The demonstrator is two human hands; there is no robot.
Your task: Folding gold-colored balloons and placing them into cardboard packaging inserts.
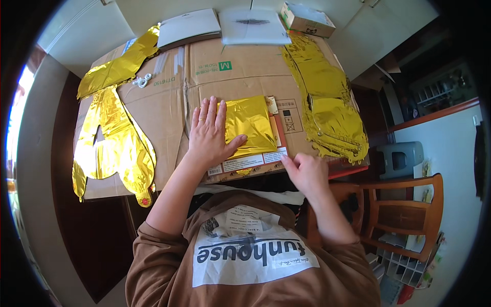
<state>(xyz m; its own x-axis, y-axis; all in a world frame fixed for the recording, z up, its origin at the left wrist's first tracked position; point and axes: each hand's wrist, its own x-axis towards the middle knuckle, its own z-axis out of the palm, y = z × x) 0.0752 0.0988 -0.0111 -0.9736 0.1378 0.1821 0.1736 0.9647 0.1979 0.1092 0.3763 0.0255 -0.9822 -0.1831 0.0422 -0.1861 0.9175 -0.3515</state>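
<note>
Near the middle of the frame, the left hand point(208, 134) lies flat and open, fingers spread, with the palm pressed on the left part of a folded gold foil piece point(250, 125). The thumb lies across the lower left part of the foil. The hand grips nothing; it only presses down. The folded foil is a rough rectangle and lies on a flattened cardboard sheet point(169, 102) that covers the table.

Lower and to the right, the right hand point(306, 171) is at the front edge of the cardboard, just beside the lower right corner of the foil. Its fingers are loosely curled and point towards that corner; it holds nothing, and I cannot tell whether a fingertip touches the foil.

At the left side of the frame lies a big crumpled gold foil balloon point(115, 138), flat, partly hanging over the cardboard edge. Another gold foil shape point(327, 102) lies at the right side, well apart from the hands. A small white clip-like thing point(142, 80) lies in the upper left, near the left balloon. At the top edge are a grey booklet point(188, 26), a white sheet point(253, 25) and a small carton box point(306, 19). A wooden chair point(404, 215) stands at the lower right.
</note>
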